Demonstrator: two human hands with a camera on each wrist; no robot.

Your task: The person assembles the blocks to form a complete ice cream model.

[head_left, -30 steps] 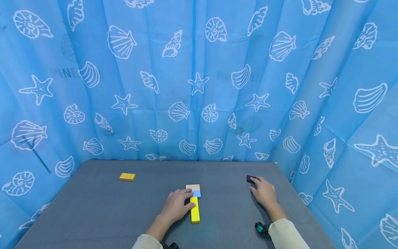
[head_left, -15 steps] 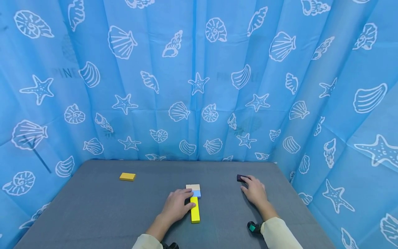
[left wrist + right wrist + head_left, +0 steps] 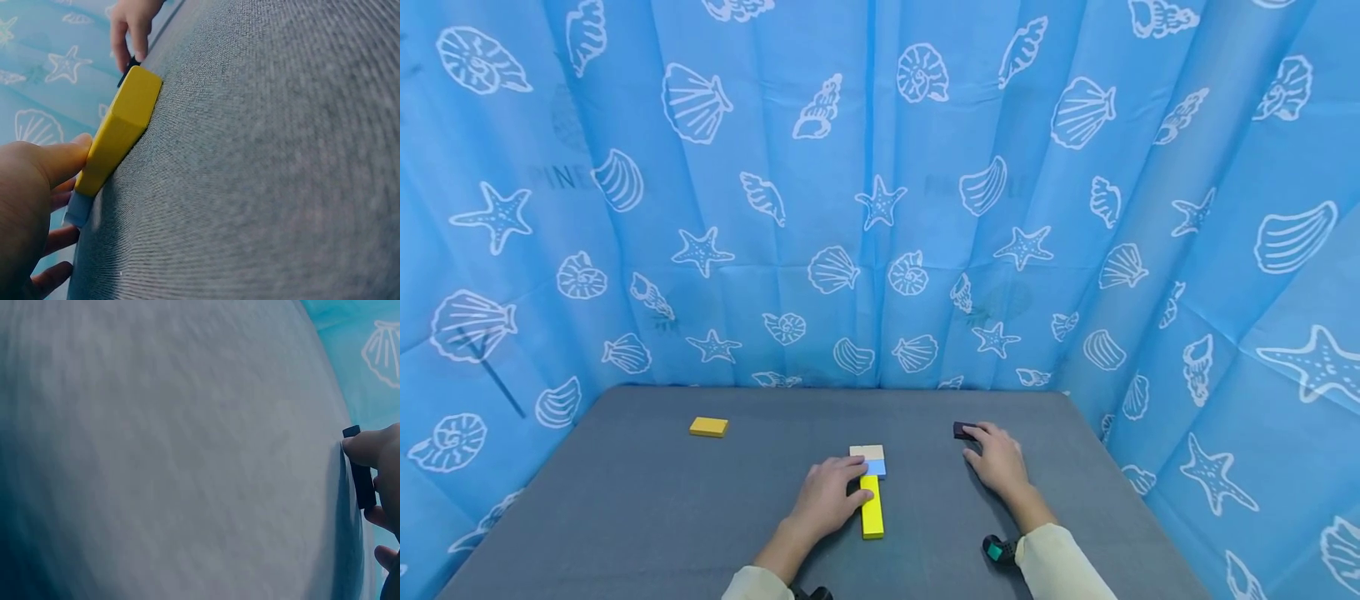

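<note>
Lying along the left side of the yellow bar [image 3: 872, 512], the left hand [image 3: 826, 498], fingers loosely extended, no grip closed round anything; its thumb touches that bar's left edge, the fingers reaching toward its far end. Yellow bar: one, long, flat on the table, pointing away from the person. Blue block [image 3: 876, 468]: one, just beside the bar's far end. Beige block [image 3: 867, 452]: one, directly behind the blue, in line beyond the bar. Right hand [image 3: 1002, 460]: to the right of the bar and farther off, well apart from it, pinching a small black block [image 3: 362, 481] between thumb and fingers; whether that block touches the table is hard to tell. Amber block [image 3: 708, 427]: one, lying flat, well to the left of the bar and farther away. Wrist device [image 3: 997, 550]: black with a green patch, on the right wrist, right of the bar's near end. Sleeves [image 3: 1063, 562]: pale cream, nearer the person than the bar. Table [image 3: 647, 517]: grey, fabric-textured, under the bar. Curtain [image 3: 842, 200]: blue, printed with white shells and starfish, behind the bar.
</note>
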